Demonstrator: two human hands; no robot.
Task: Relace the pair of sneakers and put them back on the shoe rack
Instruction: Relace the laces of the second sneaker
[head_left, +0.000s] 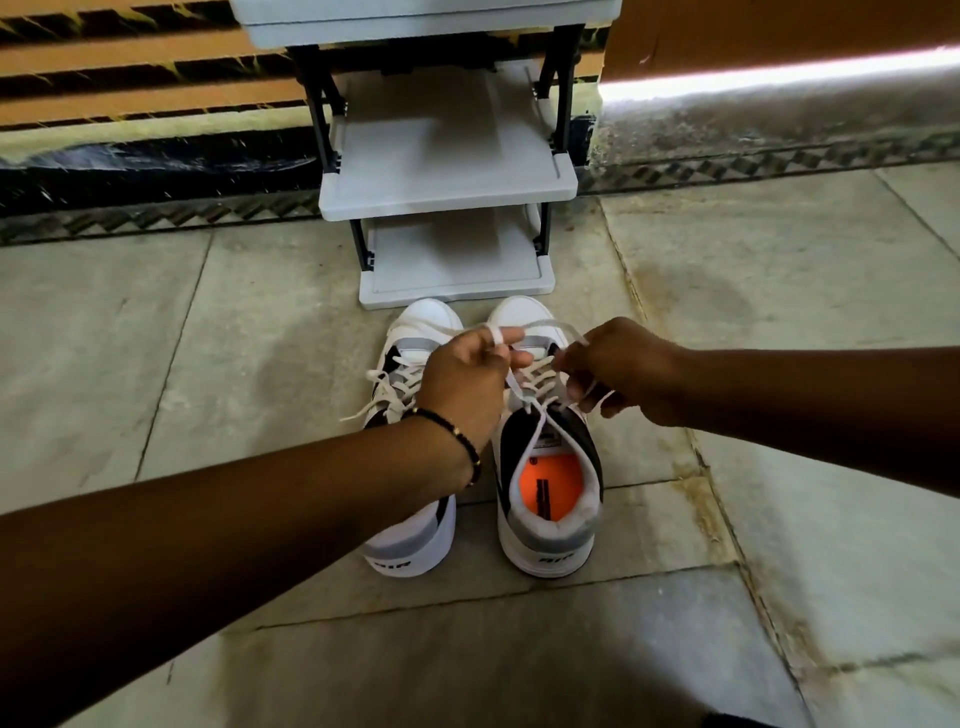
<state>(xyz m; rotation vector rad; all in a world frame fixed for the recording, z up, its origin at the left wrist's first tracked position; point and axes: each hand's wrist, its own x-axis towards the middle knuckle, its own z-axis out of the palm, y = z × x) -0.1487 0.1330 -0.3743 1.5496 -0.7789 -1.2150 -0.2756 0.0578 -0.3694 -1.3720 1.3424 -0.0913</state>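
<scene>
Two sneakers stand side by side on the stone-tiled floor (779, 519), toes pointing at the shoe rack (449, 182), heels toward the wearer of the camera. Both are white with grey and black panels.

Right sneaker (550, 499): fully in view, orange insole visible through the opening, heel tab printed "AIR". Its white lace (535, 376) is threaded across the eyelets, and both free ends are lifted above the tongue.

Left sneaker (410, 540): partly covered by the left forearm. Its lace ends lie loose, spilling to the left onto the floor.

Left hand (465, 384): closed, pinching one end of the right sneaker's lace, with a loop of lace passing over a finger. A dark beaded bracelet (452, 434) sits on the wrist.

Right hand (618, 371): closed, fingers gripping the other lace end, a short tail hanging below the hand.

Shoe rack: grey shelves on a black frame, standing against the wall just beyond the toes. The two lower shelves carry nothing.
</scene>
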